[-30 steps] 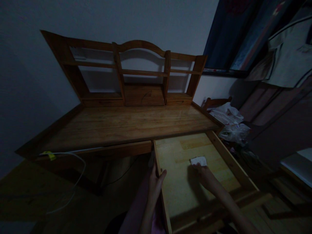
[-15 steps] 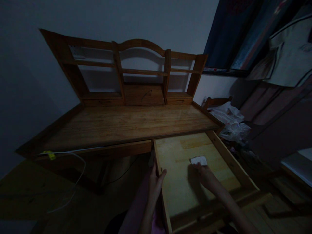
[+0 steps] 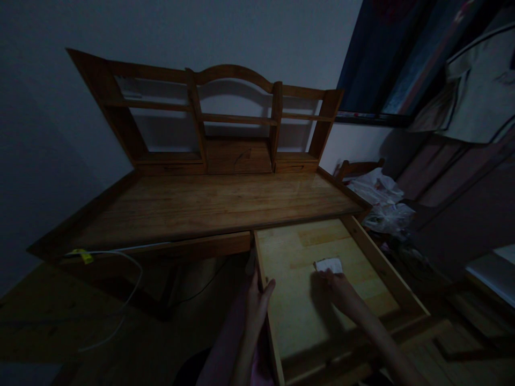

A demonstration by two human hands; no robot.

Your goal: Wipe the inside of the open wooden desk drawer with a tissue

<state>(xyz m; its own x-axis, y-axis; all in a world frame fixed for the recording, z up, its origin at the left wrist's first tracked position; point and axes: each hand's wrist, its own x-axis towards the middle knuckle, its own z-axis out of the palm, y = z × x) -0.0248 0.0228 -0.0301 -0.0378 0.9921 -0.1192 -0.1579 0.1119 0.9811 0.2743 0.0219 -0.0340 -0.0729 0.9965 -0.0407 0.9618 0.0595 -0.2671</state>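
A wooden desk [image 3: 209, 206] with a shelf hutch stands against the wall, and its right drawer [image 3: 374, 257] is pulled out. My left hand [image 3: 256, 300] grips the drawer's left side wall, thumb inside and fingers outside. My right hand [image 3: 337, 287] reaches into the drawer and presses a small white cloth [image 3: 328, 264] against the pale drawer bottom, fingers closed on its near edge.
A white cable [image 3: 120, 279] with a yellow tag hangs from the desk's front left edge. Plastic bags [image 3: 380, 201] lie on a chair to the right of the desk. Clothes hang at the far right. The room is dim.
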